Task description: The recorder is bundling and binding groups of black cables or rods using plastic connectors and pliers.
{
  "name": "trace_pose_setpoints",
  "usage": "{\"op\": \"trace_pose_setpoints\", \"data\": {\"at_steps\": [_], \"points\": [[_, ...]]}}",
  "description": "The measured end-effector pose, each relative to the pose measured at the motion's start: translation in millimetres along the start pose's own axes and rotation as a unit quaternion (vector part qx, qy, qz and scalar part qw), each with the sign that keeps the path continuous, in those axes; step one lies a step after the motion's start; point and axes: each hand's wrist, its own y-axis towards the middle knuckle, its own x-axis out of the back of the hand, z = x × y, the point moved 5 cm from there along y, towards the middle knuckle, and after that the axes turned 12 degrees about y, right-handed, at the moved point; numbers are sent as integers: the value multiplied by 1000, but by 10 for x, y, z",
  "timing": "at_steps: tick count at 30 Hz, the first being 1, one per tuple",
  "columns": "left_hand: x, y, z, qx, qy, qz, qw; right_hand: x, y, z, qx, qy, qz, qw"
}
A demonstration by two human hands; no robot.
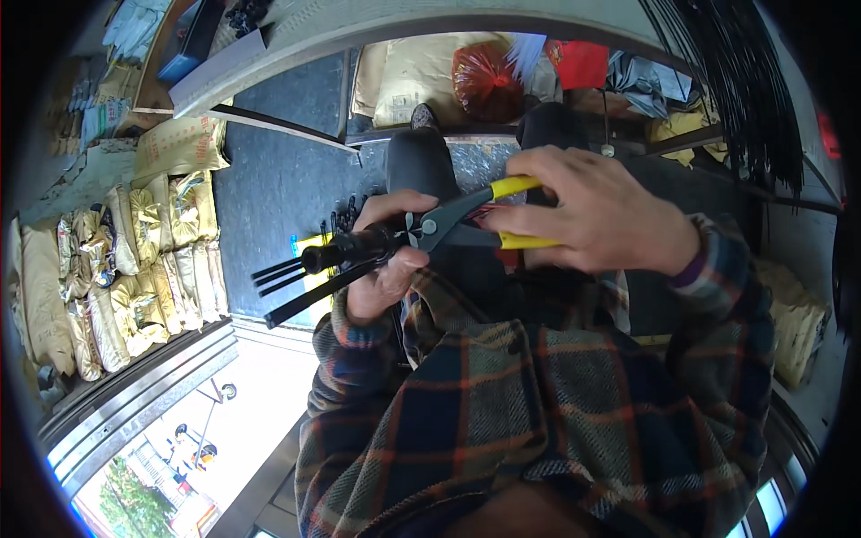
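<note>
Tan sacks (pixel 124 231) edge the dark floor (pixel 273 193) left of the hands (pixel 596 215).

Dark floor, bench and packed sacks around you

Your bench (pixel 448 26) curves across the top of your view, with a loose bundle of thin black strips (pixel 740 85) draped over its right end and trailing past the edge. Below it, behind a low rail, you have a pale kraft sack (pixel 414 76), a knotted translucent red plastic bag (pixel 487 82) just beside it, a brighter red bag (pixel 578 65) and crumpled grey plastic (pixel 639 82); you cannot tell whether a shelf or the floor bears them. On your left, the blue-grey floor (pixel 269 193) runs up to tightly packed tan and gold sacks (pixel 148 255), with a printed kraft sack (pixel 182 143) lying just beyond them.
</note>
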Motion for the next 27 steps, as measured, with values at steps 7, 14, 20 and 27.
{"op": "trace_pose_setpoints", "data": {"at_steps": [7, 14, 20, 27], "points": [[-15, -57, 20, 44, 13, -40, 998, 36, 102, -49, -14, -183, -31, 983], [67, -84, 117, 34, -33, -59, 997, -153, 138, -98, -23, -169, -51, 984], [22, -8, 127, -18, -80, -69, 994, -376, 2, -190, -42, -96, -188, 977], [0, 107, -11, 77, -45, -55, 995, 78, 152, -242, -102, 267, 128, 950]]}}
